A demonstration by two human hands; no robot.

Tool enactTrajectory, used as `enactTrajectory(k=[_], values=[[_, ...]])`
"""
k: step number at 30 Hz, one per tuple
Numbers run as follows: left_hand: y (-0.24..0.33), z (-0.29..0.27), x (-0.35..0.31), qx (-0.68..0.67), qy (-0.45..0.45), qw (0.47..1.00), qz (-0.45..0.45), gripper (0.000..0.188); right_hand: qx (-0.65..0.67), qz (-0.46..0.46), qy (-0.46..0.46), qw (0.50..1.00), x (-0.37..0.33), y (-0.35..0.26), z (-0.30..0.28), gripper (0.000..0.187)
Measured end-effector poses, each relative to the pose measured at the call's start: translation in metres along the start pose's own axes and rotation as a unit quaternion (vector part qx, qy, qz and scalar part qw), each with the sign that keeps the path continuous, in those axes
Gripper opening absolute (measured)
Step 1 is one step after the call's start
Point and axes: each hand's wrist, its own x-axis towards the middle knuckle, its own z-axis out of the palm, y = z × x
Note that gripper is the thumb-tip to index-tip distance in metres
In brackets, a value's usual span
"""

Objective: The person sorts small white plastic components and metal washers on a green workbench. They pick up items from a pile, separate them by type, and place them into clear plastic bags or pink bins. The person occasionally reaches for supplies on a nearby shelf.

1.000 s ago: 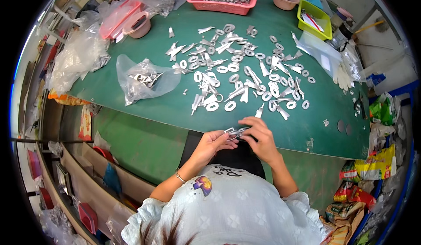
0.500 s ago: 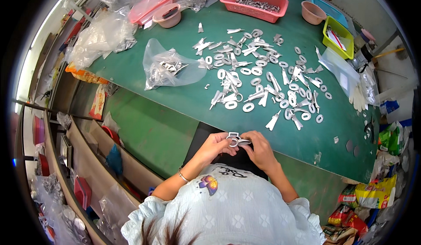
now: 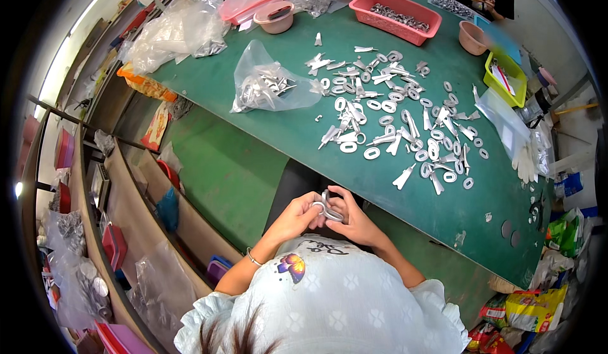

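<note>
Smooth silvery oval rings [image 3: 372,153] and flared metal pieces [image 3: 403,176] lie scattered on your matte green table [image 3: 285,135]. A pink tray [image 3: 385,27] holds small metal parts [image 3: 400,17]; a crumpled clear bag [image 3: 252,62] holds silvery pieces [image 3: 272,85]. Between table and torso [image 3: 342,290], your left hand [image 3: 296,218] and right hand [image 3: 356,224] pinch a looped metal piece [image 3: 330,213], perhaps two, partly hidden.

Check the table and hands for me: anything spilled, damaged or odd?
Nothing looks plainly damaged. Two dark discs stand out near the right end of the green table, apart from the silvery metal parts, which lie jumbled. The metal pieces between left hand and right hand are partly hidden.
</note>
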Motion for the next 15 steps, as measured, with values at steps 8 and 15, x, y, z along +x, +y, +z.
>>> enactTrajectory(k=[8, 15], values=[[-0.006, 0.008, -0.014, -0.096, 0.097, 0.99, 0.023, 0.012, 0.044, 0.057, -0.047, 0.996, 0.015, -0.004, 0.004, 0.062], [-0.008, 0.009, -0.021, -0.091, 0.188, 0.977, 0.042, 0.015, 0.011, 0.061, 0.026, 0.998, 0.025, 0.019, 0.026, 0.032]])
